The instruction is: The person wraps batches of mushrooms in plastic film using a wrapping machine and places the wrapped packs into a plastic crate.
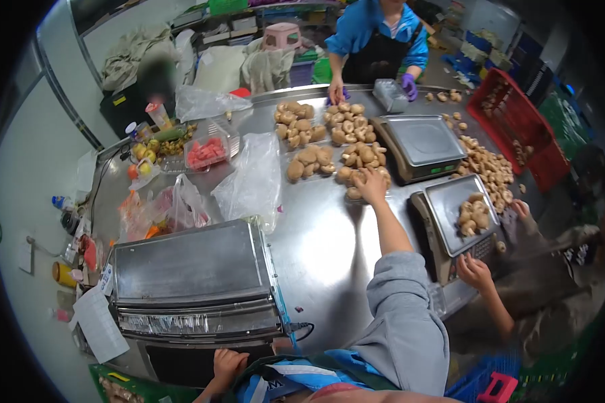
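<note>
Legible: a pale letter, W or M, on the blue garment (275,384) at your chest. Illegible: green digits on the display (437,170) of the far scale (425,140); print on your white sheet (101,328); yellow label (119,101) on the dark bin (122,115). All too small.

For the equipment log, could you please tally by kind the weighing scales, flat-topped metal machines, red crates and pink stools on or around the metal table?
Weighing scales: 2
Flat-topped metal machine: 1
Red crate: 1
Pink stool: 1
Total: 5
</note>
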Available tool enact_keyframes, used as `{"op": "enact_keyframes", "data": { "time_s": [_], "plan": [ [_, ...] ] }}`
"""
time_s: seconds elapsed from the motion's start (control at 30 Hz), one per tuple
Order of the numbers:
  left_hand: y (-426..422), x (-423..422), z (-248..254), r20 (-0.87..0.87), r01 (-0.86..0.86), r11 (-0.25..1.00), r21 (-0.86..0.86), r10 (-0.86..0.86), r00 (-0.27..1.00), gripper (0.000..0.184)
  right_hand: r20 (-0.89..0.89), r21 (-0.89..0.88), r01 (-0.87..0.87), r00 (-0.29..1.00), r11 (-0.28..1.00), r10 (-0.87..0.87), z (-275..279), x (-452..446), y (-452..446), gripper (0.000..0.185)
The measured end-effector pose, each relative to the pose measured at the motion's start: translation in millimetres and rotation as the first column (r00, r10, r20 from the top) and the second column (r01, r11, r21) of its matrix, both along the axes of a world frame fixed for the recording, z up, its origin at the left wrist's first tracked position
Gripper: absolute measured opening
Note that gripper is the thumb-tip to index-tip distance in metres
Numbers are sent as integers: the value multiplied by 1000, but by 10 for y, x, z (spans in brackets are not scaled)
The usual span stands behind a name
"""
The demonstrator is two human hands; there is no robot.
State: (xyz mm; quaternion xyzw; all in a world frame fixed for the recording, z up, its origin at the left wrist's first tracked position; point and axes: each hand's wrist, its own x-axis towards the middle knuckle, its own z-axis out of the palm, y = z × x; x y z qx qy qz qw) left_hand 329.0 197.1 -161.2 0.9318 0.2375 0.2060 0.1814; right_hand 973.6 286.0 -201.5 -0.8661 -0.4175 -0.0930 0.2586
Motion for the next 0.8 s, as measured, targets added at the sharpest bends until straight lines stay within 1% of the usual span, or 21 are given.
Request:
{"op": "enact_keyframes", "data": {
  "time_s": [0.07, 0.1, 0.17, 0.2, 0.27, 0.33, 0.4, 0.43, 0.47, 0.5, 0.53, 0.57, 0.6, 0.63, 0.67, 0.7, 0.73, 0.77, 0.8],
  "plan": [
    [1, -6, -3, -50, -9, 1000, 2, 10, 999, 22, 51, -89, 1, 999, 996, 3, -140, 102, 112, 42],
    [1, -9, 9, -57, -6, 1000, -24, 5, 998, 23, 31, -97, -13, 999, 995, 16, -201, 105, 138, 42],
    [4, 33, 106, -46, 0, 998, -56, -3, 999, 24, 71, -27, -19, 997, 999, 21, -257, 48, 113, 42],
    [12, 47, 124, -55, 0, 998, -64, -3, 998, 24, 63, -35, -19, 998, 999, 21, -261, -11, 68, 42],
    [15, 66, 107, -59, 14, 1000, -24, -16, 998, 23, 22, -53, 8, 1000, 999, -7, -224, -221, -96, 43],
    [16, 39, 52, -56, 34, 998, -48, -37, 998, 22, 69, -5, 9, 998, 1000, -9, -268, -523, -354, 38],
    [8, 46, 32, -39, 23, 1000, -2, -23, 999, 21, 30, -1, 5, 1000, 1000, -5, -199, -993, -688, 38],
    [-14, 68, 80, -71, 32, 999, 17, -30, 997, 22, 11, -11, 25, 1000, 1000, -25, -188, -1255, -858, 37],
    [-48, 110, 118, -67, 54, 998, 9, -53, 996, 19, 13, -19, 49, 999, 999, -49, -158, -1543, -1034, 37],
    [-100, 164, 98, -135, 208, 975, -78, -217, 967, 21, -26, -53, 64, 998, 997, -65, -109, -1822, -1208, 39],
    [-164, 253, 45, -186, 349, 921, -175, -379, 906, 23, -54, -68, 76, 995, 995, -80, -81, -2070, -1370, 41],
    [-272, 429, -57, 18, 440, 868, -231, -449, 894, 26, -91, -97, 67, 993, 993, -76, -53, -2301, -1520, 44],
    [-392, 685, -66, 224, 530, 806, -265, -483, 847, 29, -129, -125, 55, 989, 991, -71, -23, -2483, -1652, 47],
    [-469, 982, 63, 202, 587, 754, -295, -552, 809, 36, -133, -142, 50, 989, 989, -69, 4, -2610, -1773, 47],
    [-586, 1270, -47, 251, 567, 780, -265, -512, 822, 39, -212, -78, -6, 977, 997, -11, 25, -2723, -1884, 49],
    [-668, 1546, 9, 219, 449, 784, -429, -392, 894, 45, -288, -7, -53, 956, 999, 49, 37, -2821, -2001, 52],
    [-714, 1849, 222, 185, 257, 812, -524, -186, 965, 53, -291, -16, -56, 956, 998, 49, 35, -2838, -2132, 52],
    [-728, 2104, 92, 175, 124, 756, -643, -12, 984, 63, -237, 57, 55, 971, 997, -40, 15, -2775, -2267, 53],
    [-700, 2317, -191, 187, 15, 784, -620, 129, 974, 66, -186, 136, 160, 974, 978, -133, -9, -2702, -2389, 55]
  ]
}}
